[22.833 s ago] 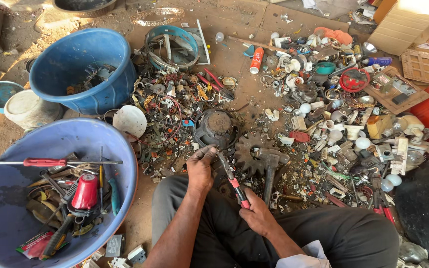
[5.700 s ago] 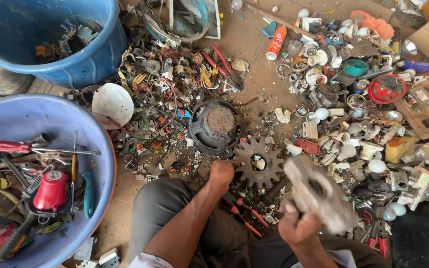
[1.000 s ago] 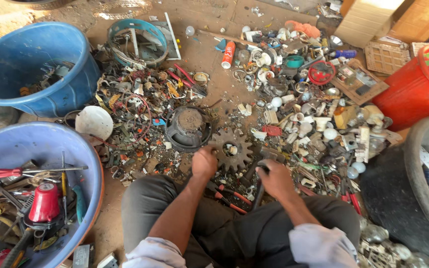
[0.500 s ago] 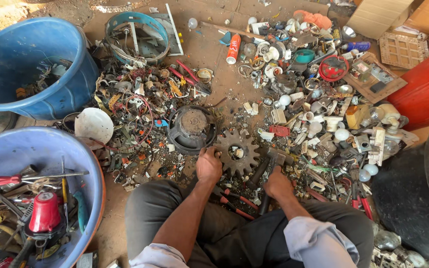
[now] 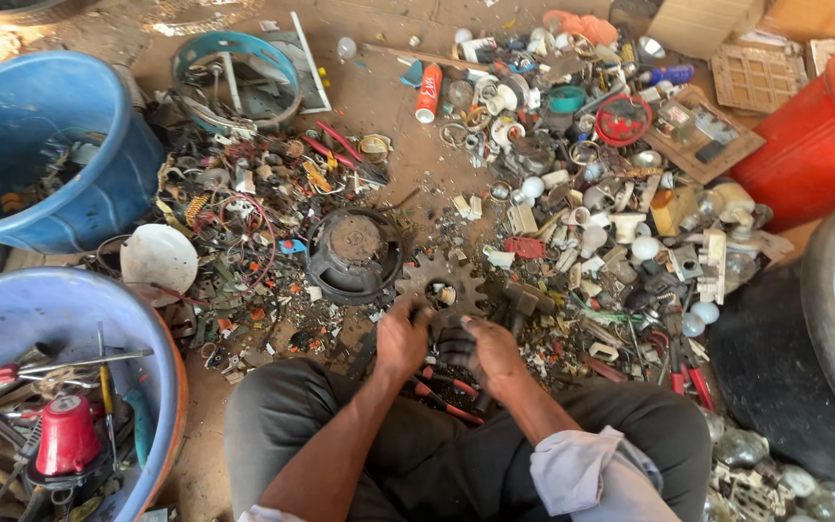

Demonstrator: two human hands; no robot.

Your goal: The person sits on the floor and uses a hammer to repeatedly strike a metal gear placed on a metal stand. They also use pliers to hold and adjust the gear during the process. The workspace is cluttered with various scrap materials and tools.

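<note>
While the person sits on the dirt floor (image 5: 388, 97) with knees apart, both hands meet low in the middle of the view, just in front of the lap.

Left hand: the left hand (image 5: 401, 340) is curled, fingers bent down onto a small dark part (image 5: 451, 340); whether it truly grips the part cannot be told.

Right hand: the right hand (image 5: 493, 350) is curled toward the same dark part from the other side and touches it; how firm the hold is cannot be told.

Dark part: lies between the two hands, mostly hidden by the fingers, just below the gear.

Gear: a rusty toothed gear (image 5: 445, 286) lies flat on the floor, just beyond the fingertips.

Round housing: a black round motor housing (image 5: 354, 253) sits just left of the gear, touching the scrap about it.

Pliers: red-handled pliers (image 5: 446, 394) lie between the knees, under the forearms.

Scrap pile: wires, bulbs, caps and metal bits spread across the floor ahead and to the right.

Near tub: a blue tub (image 5: 147, 329) at lower left holds tools and a red object (image 5: 68, 435).

Far tub: a second blue tub (image 5: 99, 203) stands at upper left.

Red bucket: a red bucket (image 5: 804, 155) stands at upper right, well apart from the hands.
</note>
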